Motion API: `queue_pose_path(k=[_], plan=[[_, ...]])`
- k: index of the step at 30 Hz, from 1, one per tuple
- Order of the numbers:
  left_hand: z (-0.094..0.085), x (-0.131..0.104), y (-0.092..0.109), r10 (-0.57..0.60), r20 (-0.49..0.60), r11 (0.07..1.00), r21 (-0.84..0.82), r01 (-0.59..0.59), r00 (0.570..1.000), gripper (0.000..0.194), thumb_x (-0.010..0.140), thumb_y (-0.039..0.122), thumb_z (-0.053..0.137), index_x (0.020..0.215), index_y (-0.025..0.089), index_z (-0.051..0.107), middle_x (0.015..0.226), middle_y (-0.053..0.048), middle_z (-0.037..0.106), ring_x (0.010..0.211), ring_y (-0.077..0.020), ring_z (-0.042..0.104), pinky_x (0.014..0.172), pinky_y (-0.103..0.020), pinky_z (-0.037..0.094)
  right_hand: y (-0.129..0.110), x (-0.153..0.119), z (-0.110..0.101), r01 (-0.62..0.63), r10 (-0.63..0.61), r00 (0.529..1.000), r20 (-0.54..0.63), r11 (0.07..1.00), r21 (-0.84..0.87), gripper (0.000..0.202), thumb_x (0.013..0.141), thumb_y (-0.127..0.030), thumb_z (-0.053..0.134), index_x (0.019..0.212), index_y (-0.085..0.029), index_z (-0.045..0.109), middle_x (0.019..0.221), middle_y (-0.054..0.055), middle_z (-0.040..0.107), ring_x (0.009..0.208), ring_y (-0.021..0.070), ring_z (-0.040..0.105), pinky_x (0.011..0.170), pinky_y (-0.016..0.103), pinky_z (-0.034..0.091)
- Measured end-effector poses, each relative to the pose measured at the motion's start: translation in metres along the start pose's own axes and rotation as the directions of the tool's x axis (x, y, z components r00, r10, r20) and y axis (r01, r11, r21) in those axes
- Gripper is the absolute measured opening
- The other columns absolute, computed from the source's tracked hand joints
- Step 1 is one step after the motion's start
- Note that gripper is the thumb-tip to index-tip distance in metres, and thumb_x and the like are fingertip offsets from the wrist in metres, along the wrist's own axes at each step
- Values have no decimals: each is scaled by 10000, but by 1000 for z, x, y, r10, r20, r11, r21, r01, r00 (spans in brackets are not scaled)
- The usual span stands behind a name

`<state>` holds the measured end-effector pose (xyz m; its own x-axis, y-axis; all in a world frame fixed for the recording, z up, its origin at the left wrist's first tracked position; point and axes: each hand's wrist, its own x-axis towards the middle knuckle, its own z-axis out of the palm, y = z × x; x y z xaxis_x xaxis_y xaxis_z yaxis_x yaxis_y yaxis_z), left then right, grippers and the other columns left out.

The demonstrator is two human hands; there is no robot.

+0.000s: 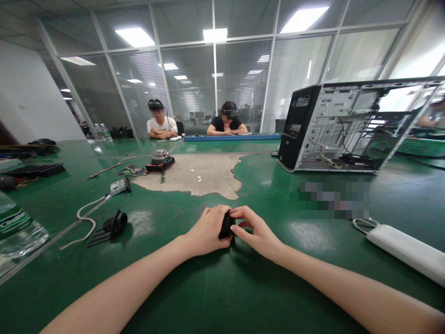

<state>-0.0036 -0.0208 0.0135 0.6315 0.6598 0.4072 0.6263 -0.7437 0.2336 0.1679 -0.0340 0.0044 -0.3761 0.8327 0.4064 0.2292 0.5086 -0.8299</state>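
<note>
A small black boxy part (pixel 226 226) is between my two hands, low over the green table (pixel 222 297). My left hand (pixel 209 228) is closed round its left side, fingers over the top and thumb underneath. From the right, my right hand (pixel 256 232) pinches at its edge with thumb and fingertips. Much of the part is hidden by my fingers, so its exact kind does not show. To the left of my hands lies a black plastic piece (pixel 116 223) with a round housing and flat prongs.
An open computer case (pixel 302 127) stands at the right, with a white power strip (pixel 406 248) nearer me. A CPU cooler (pixel 160 158), circuit board (pixel 134 170), metal bracket (pixel 120 185) with cable and water bottle (pixel 21 227) are at left. Two people sit across the table.
</note>
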Motion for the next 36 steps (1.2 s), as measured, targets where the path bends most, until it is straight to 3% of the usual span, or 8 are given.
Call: queue_pose_path(k=[5, 11, 18, 28, 36], plan=[[0, 0, 0, -7, -4, 1000, 5, 7, 1000, 534, 642, 241, 560, 1107, 194, 304, 1048, -79, 487, 967, -247, 477, 821, -400, 351, 1, 1, 1, -23, 23, 1000, -18, 1000, -4, 177, 783, -218, 500, 958, -210, 476, 972, 40, 508, 933, 162, 526, 728, 295, 495], [-1, 0, 0, -5, 4, 1000, 0, 5, 1000, 566, 628, 239, 569, 1122, 197, 296, 1060, -81, 485, 978, -250, 471, 821, -399, 348, 2, 2, 1, -135, 128, 989, 80, 987, 86, 197, 805, -233, 474, 995, -198, 433, 902, 28, 547, 823, 139, 562, 716, 302, 505], [-1, 0, 0, -5, -6, 1000, 6, 5, 1000, 558, 635, 231, 564, 1120, 197, 290, 1061, -76, 483, 970, -241, 475, 826, -394, 347, 1, 1, 1, -29, 29, 1000, -5, 1000, 6, 165, 782, -233, 508, 942, -205, 479, 949, 30, 515, 905, 153, 536, 735, 290, 489], [1, 1, 0, -4, 2, 1000, 6, 4, 1000, 565, 630, 230, 568, 1124, 196, 295, 1065, -82, 487, 980, -250, 473, 827, -401, 351, 1, 2, 1, -126, 120, 990, 76, 989, 72, 213, 797, -237, 482, 1004, -201, 447, 915, 31, 552, 843, 144, 557, 713, 299, 498], [0, 1, 0, -2, -4, 1000, 19, 2, 1000, 558, 637, 237, 561, 1125, 187, 294, 1062, -85, 482, 983, -250, 470, 824, -400, 354, 0, 1, 0, -14, 14, 1000, -10, 1000, -15, 181, 772, -216, 511, 951, -206, 491, 957, 37, 511, 916, 159, 525, 723, 287, 489]])
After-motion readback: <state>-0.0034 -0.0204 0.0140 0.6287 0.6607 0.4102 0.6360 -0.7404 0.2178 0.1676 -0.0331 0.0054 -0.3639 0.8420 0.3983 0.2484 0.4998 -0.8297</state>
